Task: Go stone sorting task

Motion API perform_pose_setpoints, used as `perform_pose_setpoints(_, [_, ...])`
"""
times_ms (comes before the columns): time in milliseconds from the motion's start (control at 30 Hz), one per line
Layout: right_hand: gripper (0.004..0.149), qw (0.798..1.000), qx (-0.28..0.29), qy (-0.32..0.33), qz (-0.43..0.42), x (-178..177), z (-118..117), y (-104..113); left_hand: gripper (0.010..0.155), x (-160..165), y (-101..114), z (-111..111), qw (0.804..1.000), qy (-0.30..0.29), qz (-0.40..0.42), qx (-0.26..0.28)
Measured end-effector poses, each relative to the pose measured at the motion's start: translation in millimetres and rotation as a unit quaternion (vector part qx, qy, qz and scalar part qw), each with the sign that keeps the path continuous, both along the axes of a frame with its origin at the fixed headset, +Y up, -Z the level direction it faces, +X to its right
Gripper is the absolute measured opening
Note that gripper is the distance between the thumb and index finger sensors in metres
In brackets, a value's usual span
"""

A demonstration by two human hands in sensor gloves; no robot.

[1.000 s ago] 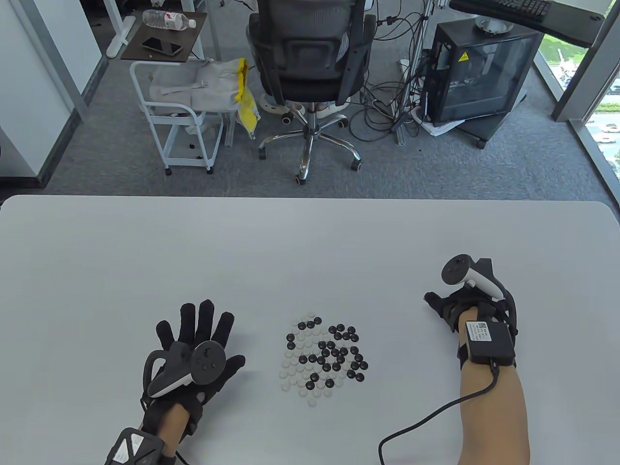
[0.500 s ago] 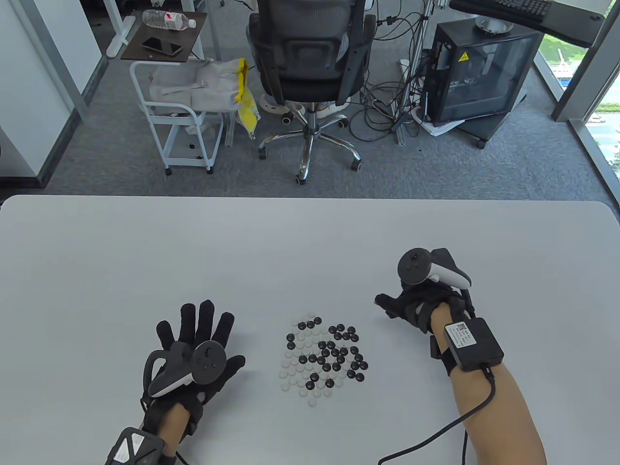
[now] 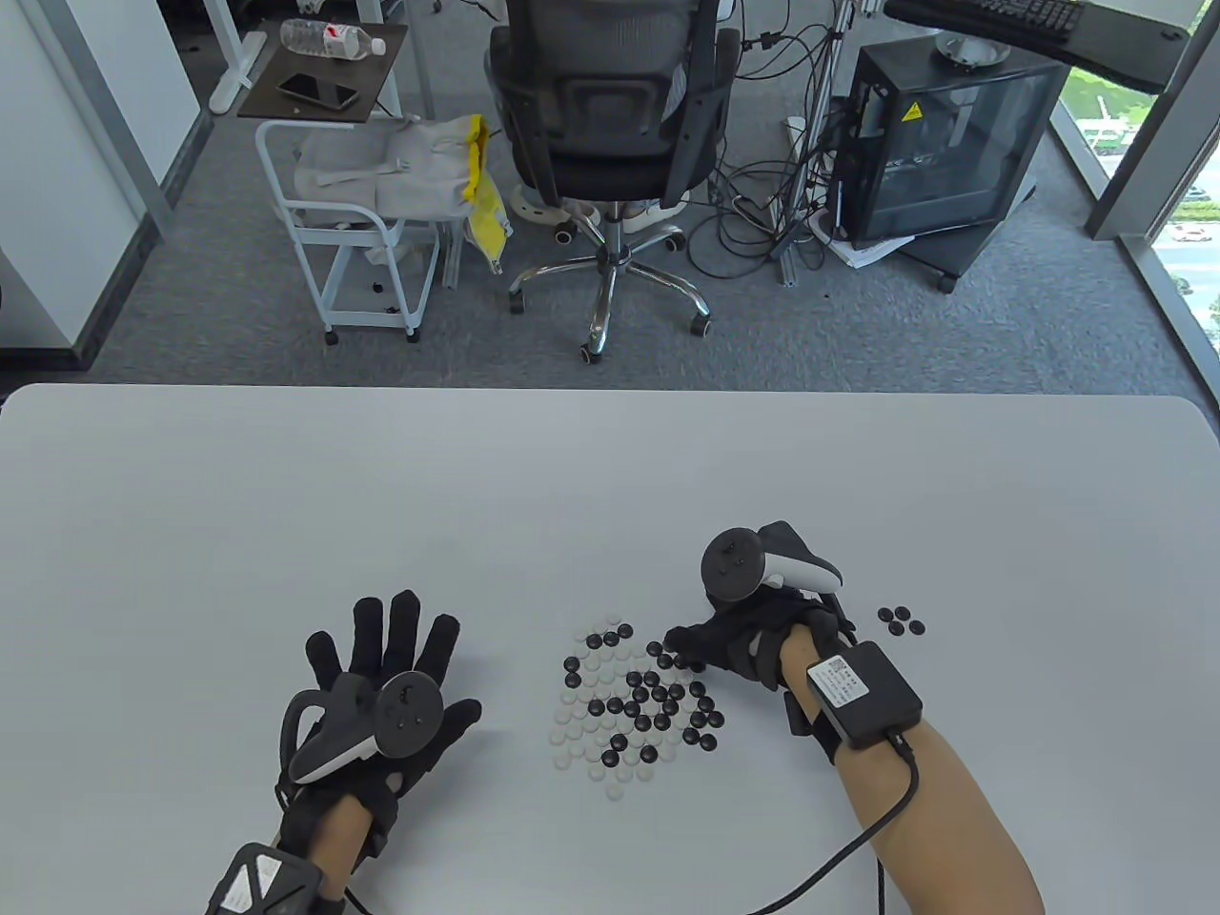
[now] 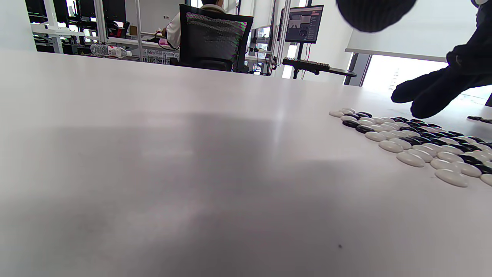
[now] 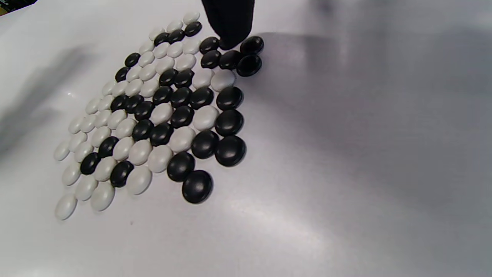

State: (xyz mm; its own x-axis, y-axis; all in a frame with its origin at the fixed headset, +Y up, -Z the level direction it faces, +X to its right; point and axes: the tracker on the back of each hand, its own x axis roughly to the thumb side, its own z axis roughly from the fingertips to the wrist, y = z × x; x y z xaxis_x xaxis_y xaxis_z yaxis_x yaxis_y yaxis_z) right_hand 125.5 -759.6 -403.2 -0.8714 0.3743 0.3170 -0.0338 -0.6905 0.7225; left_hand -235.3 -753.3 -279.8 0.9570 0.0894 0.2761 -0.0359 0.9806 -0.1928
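Left to right across the table (image 3: pixel 610 477): the left hand (image 3: pixel 381 696) lies flat, palm down, its grip spread with fingers straight, touching only the table and holding nothing; it rests just left of the mixed heap and apart from it. The heap of stones (image 3: pixel 634 705) sits in the middle near the front edge, white stones (image 3: pixel 581 710) mostly on its left side, black stones (image 3: pixel 681 701) mostly on its right. The right hand (image 3: pixel 743 643) reaches over the heap's far right corner, one fingertip (image 5: pixel 230 23) coming down at a knot of black stones there; whether it touches one or hangs just above cannot be told, and no stone appears pinched. Farthest right, well clear of the heap, lies a small group of sorted black stones (image 3: pixel 901 620). The step in hand is judged to be picking another black stone for that group, with most of the sorting yet to do. The next move calls for closing thumb and finger on a single stone at the heap's edge without nudging its neighbours, then carrying it rightward.
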Motion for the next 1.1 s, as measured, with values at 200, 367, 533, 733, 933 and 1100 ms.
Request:
perform_pose_setpoints(200, [0.069,0.998,0.015,-0.03,0.044,22,-6,0,0.086,-1,0,0,1.0,0.0,0.0,-0.001])
perform_pose_setpoints(367, [0.069,0.995,0.005,-0.087,0.053,63,-6,3,0.086,-1,0,0,1.0,0.0,-0.001,-0.002])
perform_pose_setpoints(533, [0.069,0.997,0.008,-0.074,0.005,65,2,7,0.086,-1,-1,-1,1.0,0.002,-0.002,-0.005])
perform_pose_setpoints(733, [0.069,1.0,0.011,-0.004,-0.008,27,12,3,0.086,2,-2,-1,1.0,-0.001,-0.009,-0.006])
perform_pose_setpoints(933, [0.067,1.0,0.0,0.002,0.007,18,10,-8,0.086,3,-3,0,1.0,-0.004,-0.012,-0.006])
perform_pose_setpoints(1100, [0.066,0.999,0.006,-0.024,0.025,42,10,-5,0.086,1,-3,-1,1.0,-0.001,-0.007,-0.009])
